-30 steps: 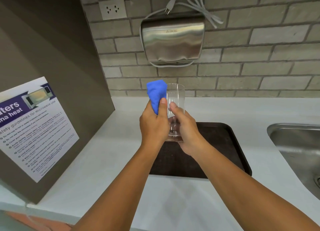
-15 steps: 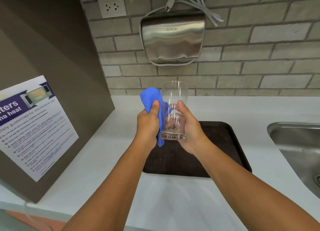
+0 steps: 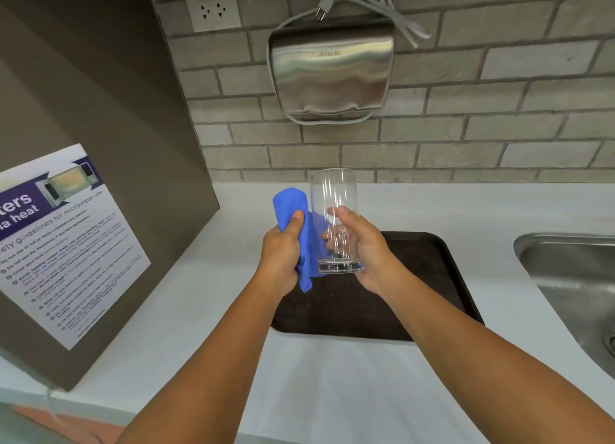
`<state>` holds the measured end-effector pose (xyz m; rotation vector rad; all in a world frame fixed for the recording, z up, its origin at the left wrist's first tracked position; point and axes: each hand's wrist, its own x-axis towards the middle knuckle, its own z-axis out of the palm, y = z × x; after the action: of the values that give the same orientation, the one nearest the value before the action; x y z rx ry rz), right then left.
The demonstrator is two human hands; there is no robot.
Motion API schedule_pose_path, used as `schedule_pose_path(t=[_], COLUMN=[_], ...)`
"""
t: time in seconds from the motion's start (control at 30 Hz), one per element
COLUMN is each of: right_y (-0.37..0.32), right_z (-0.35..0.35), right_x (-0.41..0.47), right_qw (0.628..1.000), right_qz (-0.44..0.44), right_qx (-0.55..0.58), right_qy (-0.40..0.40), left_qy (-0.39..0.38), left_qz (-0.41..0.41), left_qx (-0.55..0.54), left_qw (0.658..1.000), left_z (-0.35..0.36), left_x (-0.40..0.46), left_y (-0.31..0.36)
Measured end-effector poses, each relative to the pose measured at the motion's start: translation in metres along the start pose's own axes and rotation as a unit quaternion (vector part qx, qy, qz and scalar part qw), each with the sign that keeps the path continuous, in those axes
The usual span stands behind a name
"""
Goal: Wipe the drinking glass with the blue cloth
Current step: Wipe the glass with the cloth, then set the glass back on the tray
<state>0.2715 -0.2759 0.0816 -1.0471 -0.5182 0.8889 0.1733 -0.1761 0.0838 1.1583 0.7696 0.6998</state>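
Your right hand point(image 3: 364, 249) holds the drinking glass point(image 3: 334, 220) upright above the far end of the dark tray point(image 3: 429, 287), clear of the counter point(image 3: 332, 393); its fingers point(image 3: 332, 235) are curled closed around the lower half, thumb on the near wall and the rest showing through the glass from behind. Your left hand point(image 3: 281, 254) is closed on the blue cloth point(image 3: 293, 207), thumb pinning it, with the cloth pressed against the left wall of the glass and a tail hanging below the fist.

A second ago the cloth sat bunched high beside the rim, and the glass was lower in your grip. Since then the cloth has slid down the side to about mid-height and spread out along the wall, while the glass has come up and now stands fully clear of your left hand. That reads as one downward stroke on the outside, so the wiping looks under way but probably not finished: only the left side is covered, and nothing shows the inside or the base being touched.

The likely next need is to turn the glass in your right hand so a fresh wall meets the cloth. Keep that grip firm, since smooth glass can slip as it turns
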Motion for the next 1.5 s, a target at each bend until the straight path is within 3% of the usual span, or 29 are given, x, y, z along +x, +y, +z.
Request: schedule_pose_path(t=[0.2,0.4,0.73,0.97,1.5], right_y=[0.018,0.03,0.057,0.066,0.077], right_z=[-0.033,-0.067,-0.096,-0.109,-0.114], right_x=[0.016,0.038,0.058,0.067,0.069], right_qw=[1.0,0.992,0.944,0.933,0.926], right_qz=[0.003,0.001,-0.011,-0.029,-0.029], right_qx=[0.015,-0.098,-0.289,-0.292,-0.288], right_qy=[0.013,0.076,0.155,0.209,0.243], left_qy=[0.03,0.044,0.095,0.109,0.096], left_qz=[-0.016,-0.02,-0.014,-0.018,-0.019], left_qx=[0.006,0.022,0.075,0.079,0.112], left_qw=[0.999,0.999,0.993,0.991,0.989], left_z=[-0.013,-0.031,-0.06,-0.078,-0.104], left_x=[0.006,0.009,0.014,0.014,0.023], left_y=[-0.011,-0.015,-0.025,-0.028,-0.033])
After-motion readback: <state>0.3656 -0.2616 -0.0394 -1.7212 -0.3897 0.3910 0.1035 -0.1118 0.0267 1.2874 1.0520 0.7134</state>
